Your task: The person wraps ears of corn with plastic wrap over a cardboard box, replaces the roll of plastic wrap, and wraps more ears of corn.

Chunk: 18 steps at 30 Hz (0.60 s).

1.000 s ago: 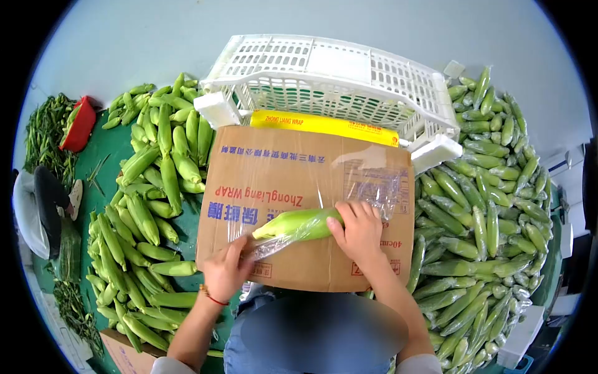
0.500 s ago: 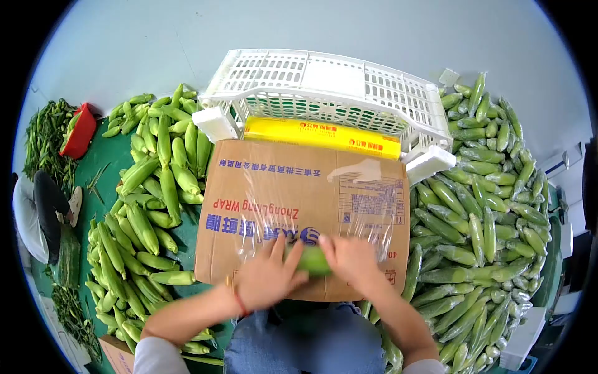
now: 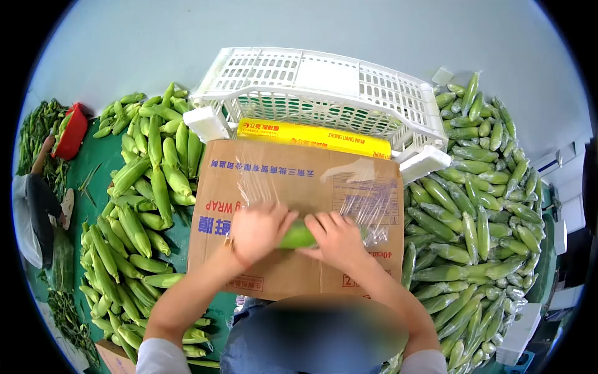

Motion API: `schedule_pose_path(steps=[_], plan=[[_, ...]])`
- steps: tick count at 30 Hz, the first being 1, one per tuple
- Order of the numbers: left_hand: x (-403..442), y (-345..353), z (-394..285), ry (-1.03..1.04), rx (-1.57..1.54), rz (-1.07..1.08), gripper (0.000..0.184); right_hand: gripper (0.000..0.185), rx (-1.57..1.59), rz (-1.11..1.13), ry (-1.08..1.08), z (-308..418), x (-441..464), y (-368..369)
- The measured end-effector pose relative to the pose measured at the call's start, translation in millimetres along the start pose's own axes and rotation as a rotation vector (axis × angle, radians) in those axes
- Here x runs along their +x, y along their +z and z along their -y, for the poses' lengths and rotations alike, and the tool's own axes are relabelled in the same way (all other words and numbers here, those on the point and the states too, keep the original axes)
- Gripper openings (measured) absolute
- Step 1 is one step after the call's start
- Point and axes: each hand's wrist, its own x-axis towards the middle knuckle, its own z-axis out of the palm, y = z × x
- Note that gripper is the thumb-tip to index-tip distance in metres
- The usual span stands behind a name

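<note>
A green ear of corn (image 3: 295,237) lies crosswise over the cardboard box (image 3: 208,249), held at its two ends. My left hand (image 3: 256,229) is closed around its left end, hiding that part. At the other end, my right hand (image 3: 336,242) grips it with the fingers bent over the top. Clear cling film (image 3: 367,218) stretches across the box top under and beyond the corn. Behind it, the yellow cling film roll (image 3: 314,138) rests against the white crate.
A white plastic crate (image 3: 336,81) stands at the box's far side. Unwrapped corn (image 3: 140,230) is heaped on the left, film-wrapped corn (image 3: 470,237) on the right. At far left, a person (image 3: 37,212) reaches toward a red basin (image 3: 71,134).
My hands have moved up the box with the corn, and my left fingers have closed over it. The yellow roll has turned. The person at left now reaches toward the basin.
</note>
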Motion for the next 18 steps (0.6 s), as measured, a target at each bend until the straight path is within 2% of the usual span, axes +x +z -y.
schedule_pose_path(steps=[1,2,3,5,8,9,12,15,16,18], plan=[[-16,-12,-11,0.066,0.044,0.026,0.02,0.058,0.058,0.07,-0.034,7,-11,-2],[-42,-20,-20,0.077,0.102,0.206,0.021,0.057,0.115,0.137,-0.068,23,-30,-5],[-68,-21,-30,0.066,-0.014,0.188,0.021,0.057,0.177,0.215,-0.108,36,-46,-8],[-103,-33,-50,0.112,-0.114,0.28,0.041,0.058,0.285,0.162,-0.209,50,-63,-14],[-92,-32,-41,0.073,-0.137,0.366,0.048,0.059,0.311,0.23,-0.073,52,-62,-18],[-84,-30,-37,0.061,-0.13,0.356,0.049,0.058,0.328,0.23,-0.032,50,-58,-22],[-65,-24,-26,0.014,-0.129,0.343,0.052,0.062,0.159,-0.017,-0.035,47,-52,-27],[-49,-7,-8,-0.026,-0.068,0.236,0.051,0.062,0.076,-0.057,-0.198,48,-64,-5],[-37,-8,-9,-0.047,-0.026,0.123,0.041,0.062,0.024,-0.051,-0.148,47,-61,-3],[-27,-20,0,-0.161,-0.193,0.164,0.033,0.067,0.025,-0.011,-0.12,42,-55,-2]])
